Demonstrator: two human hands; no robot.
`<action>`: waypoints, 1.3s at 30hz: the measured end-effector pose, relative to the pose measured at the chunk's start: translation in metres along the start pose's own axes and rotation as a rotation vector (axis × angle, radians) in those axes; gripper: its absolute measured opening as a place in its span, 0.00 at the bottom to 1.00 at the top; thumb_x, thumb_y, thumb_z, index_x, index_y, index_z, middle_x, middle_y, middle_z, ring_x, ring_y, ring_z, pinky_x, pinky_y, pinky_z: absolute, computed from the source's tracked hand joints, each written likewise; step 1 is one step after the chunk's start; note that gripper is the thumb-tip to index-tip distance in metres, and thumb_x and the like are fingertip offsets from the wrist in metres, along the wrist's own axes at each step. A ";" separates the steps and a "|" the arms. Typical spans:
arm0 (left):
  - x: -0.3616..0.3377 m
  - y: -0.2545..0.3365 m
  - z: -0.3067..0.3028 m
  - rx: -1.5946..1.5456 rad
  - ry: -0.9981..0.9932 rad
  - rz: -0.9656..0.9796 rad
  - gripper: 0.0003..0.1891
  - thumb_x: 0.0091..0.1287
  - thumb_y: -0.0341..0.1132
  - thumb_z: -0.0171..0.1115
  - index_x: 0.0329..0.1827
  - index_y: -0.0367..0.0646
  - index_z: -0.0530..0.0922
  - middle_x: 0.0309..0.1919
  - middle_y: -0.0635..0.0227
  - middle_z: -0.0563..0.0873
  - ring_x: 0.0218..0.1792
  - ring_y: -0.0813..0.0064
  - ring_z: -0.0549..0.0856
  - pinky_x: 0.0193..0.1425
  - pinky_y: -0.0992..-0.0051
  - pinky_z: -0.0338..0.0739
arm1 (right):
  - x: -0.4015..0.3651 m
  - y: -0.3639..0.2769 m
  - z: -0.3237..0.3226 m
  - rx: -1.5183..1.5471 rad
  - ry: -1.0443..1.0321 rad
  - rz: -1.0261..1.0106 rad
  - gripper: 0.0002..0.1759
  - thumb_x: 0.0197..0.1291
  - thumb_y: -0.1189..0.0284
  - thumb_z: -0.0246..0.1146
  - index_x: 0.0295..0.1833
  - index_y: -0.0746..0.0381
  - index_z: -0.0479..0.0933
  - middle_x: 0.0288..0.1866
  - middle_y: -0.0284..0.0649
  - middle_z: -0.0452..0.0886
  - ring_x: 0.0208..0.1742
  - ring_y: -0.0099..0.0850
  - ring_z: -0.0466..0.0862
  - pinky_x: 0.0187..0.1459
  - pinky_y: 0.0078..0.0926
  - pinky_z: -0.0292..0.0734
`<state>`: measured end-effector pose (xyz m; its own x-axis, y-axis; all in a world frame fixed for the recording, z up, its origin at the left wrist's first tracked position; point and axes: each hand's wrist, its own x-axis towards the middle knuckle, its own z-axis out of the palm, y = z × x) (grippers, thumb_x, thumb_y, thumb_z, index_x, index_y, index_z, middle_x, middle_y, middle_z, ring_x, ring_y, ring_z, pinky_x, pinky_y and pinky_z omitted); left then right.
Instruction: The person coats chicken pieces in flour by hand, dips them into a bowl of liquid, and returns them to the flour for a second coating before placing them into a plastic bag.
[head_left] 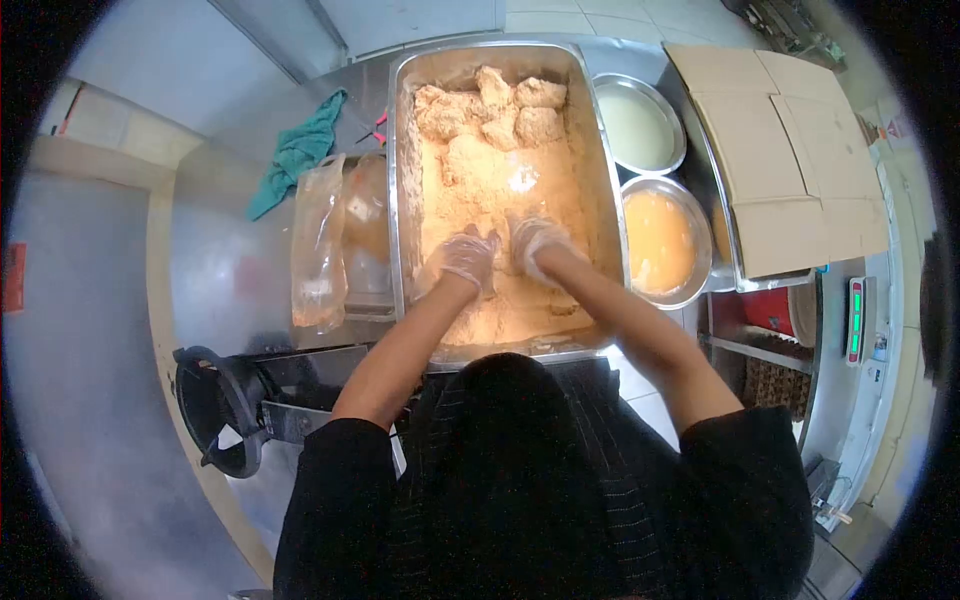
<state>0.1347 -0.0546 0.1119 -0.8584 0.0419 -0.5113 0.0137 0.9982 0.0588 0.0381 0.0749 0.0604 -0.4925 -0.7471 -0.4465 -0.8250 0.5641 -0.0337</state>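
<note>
A deep metal tray holds orange-tinted flour. Several coated pieces are heaped at its far end. My left hand, in a clear glove, is pressed into the flour left of the middle. Beside it, to the right, my right hand is also gloved and down in the flour. The fingers of both hands are partly buried and blurred, so anything they hold cannot be made out. The two hands are a small gap apart.
Right of the tray stand a bowl of pale liquid and a bowl of orange liquid. Beyond them lies flattened cardboard. On the left are a green cloth, a plastic bag and red-handled scissors.
</note>
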 end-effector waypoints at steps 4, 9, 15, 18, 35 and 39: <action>-0.001 -0.002 -0.016 -0.161 -0.093 -0.082 0.25 0.55 0.44 0.66 0.53 0.39 0.79 0.56 0.49 0.80 0.54 0.55 0.82 0.58 0.59 0.76 | -0.011 -0.002 -0.026 0.124 -0.002 0.057 0.20 0.65 0.63 0.53 0.57 0.63 0.74 0.52 0.45 0.82 0.47 0.43 0.84 0.49 0.37 0.79; -0.022 -0.016 -0.071 -0.192 -0.188 -0.083 0.24 0.54 0.47 0.66 0.48 0.37 0.82 0.48 0.51 0.85 0.50 0.55 0.84 0.56 0.63 0.77 | -0.050 0.025 -0.048 0.344 -0.080 0.076 0.18 0.50 0.66 0.67 0.48 0.60 0.83 0.50 0.45 0.84 0.47 0.41 0.86 0.45 0.41 0.80; 0.037 -0.008 0.021 -0.262 0.053 0.003 0.28 0.53 0.37 0.67 0.56 0.31 0.75 0.47 0.42 0.83 0.51 0.55 0.84 0.57 0.66 0.78 | -0.068 -0.011 -0.024 0.318 -0.140 0.299 0.16 0.52 0.63 0.66 0.44 0.59 0.82 0.41 0.48 0.84 0.43 0.40 0.84 0.44 0.34 0.78; 0.034 -0.012 0.017 -0.267 0.069 0.129 0.31 0.52 0.34 0.65 0.61 0.31 0.70 0.49 0.39 0.81 0.51 0.51 0.83 0.56 0.65 0.78 | -0.065 0.004 0.001 0.483 -0.225 0.380 0.15 0.53 0.62 0.65 0.43 0.58 0.83 0.42 0.45 0.85 0.43 0.40 0.85 0.44 0.37 0.79; -0.011 -0.010 -0.023 -0.274 -0.142 -0.078 0.39 0.57 0.29 0.56 0.74 0.35 0.55 0.62 0.43 0.72 0.61 0.52 0.76 0.64 0.64 0.73 | -0.059 -0.006 -0.013 -0.077 -0.134 0.020 0.40 0.56 0.66 0.65 0.73 0.59 0.58 0.49 0.50 0.78 0.46 0.34 0.81 0.36 0.30 0.79; -0.025 -0.011 -0.035 -0.183 -0.098 -0.016 0.40 0.54 0.30 0.58 0.73 0.33 0.56 0.62 0.41 0.71 0.62 0.49 0.75 0.65 0.61 0.72 | -0.079 0.004 -0.015 -0.550 -0.235 -0.034 0.41 0.59 0.60 0.64 0.75 0.57 0.54 0.49 0.57 0.77 0.47 0.40 0.82 0.44 0.32 0.80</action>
<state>0.1382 -0.0685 0.1545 -0.8036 0.0390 -0.5938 -0.1006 0.9746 0.2002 0.0696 0.1312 0.1089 -0.4402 -0.6284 -0.6414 -0.8926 0.2289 0.3884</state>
